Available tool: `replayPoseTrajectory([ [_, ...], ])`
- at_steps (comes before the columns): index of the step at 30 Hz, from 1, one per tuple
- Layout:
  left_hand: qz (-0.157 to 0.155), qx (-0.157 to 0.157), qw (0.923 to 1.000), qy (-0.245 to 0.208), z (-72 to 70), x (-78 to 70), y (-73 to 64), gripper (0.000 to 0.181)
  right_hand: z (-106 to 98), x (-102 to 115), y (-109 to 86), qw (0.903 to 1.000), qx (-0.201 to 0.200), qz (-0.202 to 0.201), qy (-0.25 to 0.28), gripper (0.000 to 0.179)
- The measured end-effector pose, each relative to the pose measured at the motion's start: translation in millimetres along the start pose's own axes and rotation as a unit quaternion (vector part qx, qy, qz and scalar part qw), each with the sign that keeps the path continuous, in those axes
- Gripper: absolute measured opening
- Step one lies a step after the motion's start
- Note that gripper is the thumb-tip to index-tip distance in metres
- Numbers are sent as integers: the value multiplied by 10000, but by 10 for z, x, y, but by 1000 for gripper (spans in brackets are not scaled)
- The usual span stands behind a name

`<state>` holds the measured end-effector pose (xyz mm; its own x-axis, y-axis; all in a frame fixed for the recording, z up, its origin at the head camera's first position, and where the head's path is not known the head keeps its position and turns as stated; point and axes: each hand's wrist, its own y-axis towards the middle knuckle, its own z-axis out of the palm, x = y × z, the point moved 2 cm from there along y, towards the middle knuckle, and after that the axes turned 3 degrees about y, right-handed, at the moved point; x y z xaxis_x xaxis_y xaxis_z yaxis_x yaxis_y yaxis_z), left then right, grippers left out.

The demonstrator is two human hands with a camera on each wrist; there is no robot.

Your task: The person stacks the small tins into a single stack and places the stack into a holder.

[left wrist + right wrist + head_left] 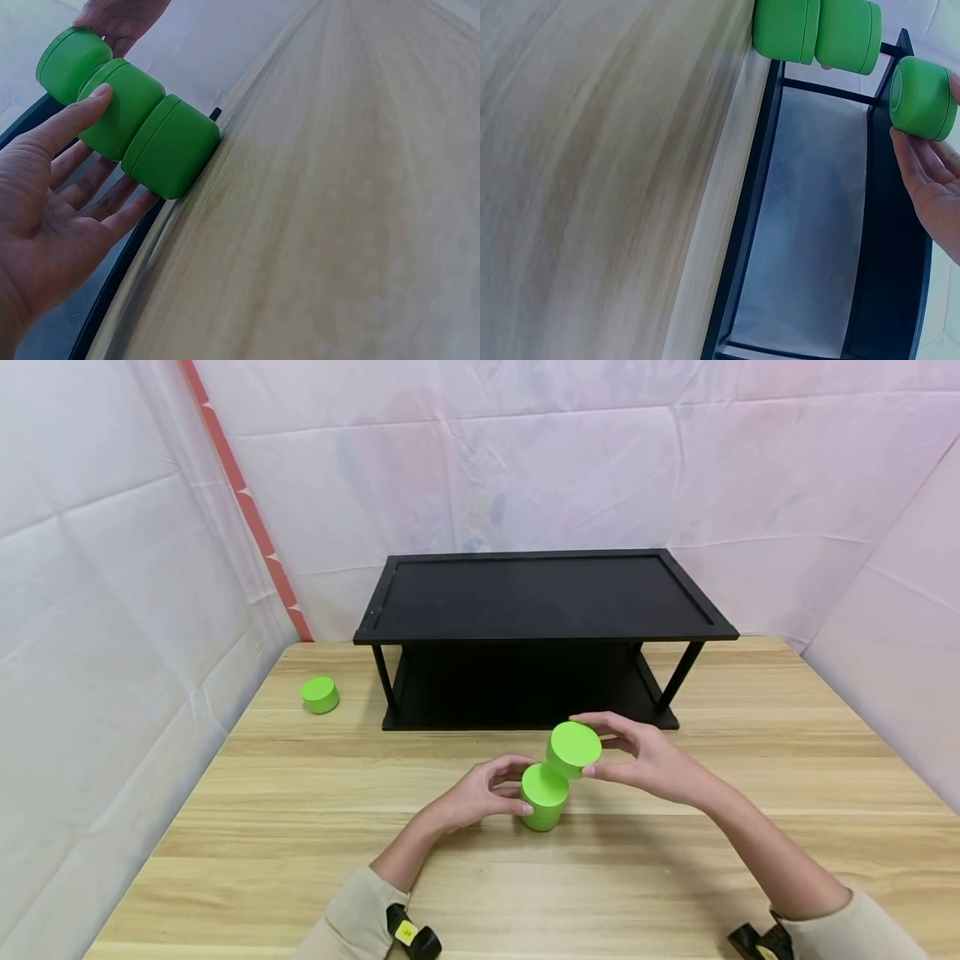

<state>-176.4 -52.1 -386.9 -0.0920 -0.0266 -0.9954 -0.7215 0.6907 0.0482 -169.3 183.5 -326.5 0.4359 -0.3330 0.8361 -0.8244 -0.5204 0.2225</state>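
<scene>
Two small round green lidded jars stand one on the other on the table; the lower jar [176, 150] rests on the wood and the upper jar [127, 109] sits on its lid. My left hand [480, 793] holds this stack from the left, thumb on the near side of the upper jar, fingers behind. Between the thumb and fingers of my right hand [645, 756], a third green jar [573, 747] is held above the stack, slightly to its right and tilted. In the right wrist view a gap shows between this held jar [922, 101] and the stack.
Behind the hands stands a black two-tier rack [540, 597] with thin posts. A fourth green jar [320, 694] sits on the wooden table [300, 827], left of the rack. White cloth [525, 468] hangs at the back and sides.
</scene>
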Motion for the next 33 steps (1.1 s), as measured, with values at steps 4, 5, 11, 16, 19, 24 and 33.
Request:
replayPoseTrajectory([
  [4,9,-11,10000,6,-1,5,0,54,25,5,4,10000,29,6,29,54],
  [5,8,-17,10000,8,-1,8,0,54,33,6,4,10000,37,1,38,54],
  [11,-49,-72,10000,29,1,6,0,55,84,14,11,9998,135,-114,22,53],
  [16,-74,-128,9999,48,-5,67,26,56,132,25,21,9993,274,-231,50,52],
  [19,-49,-168,9998,78,-18,163,60,57,151,31,28,9990,333,-292,104,52],
  [24,-16,-191,9997,142,-36,253,90,58,177,26,40,9987,362,-357,96,52],
  [33,-62,-150,9997,181,-35,219,83,59,227,5,47,9990,366,-213,130,52],
])
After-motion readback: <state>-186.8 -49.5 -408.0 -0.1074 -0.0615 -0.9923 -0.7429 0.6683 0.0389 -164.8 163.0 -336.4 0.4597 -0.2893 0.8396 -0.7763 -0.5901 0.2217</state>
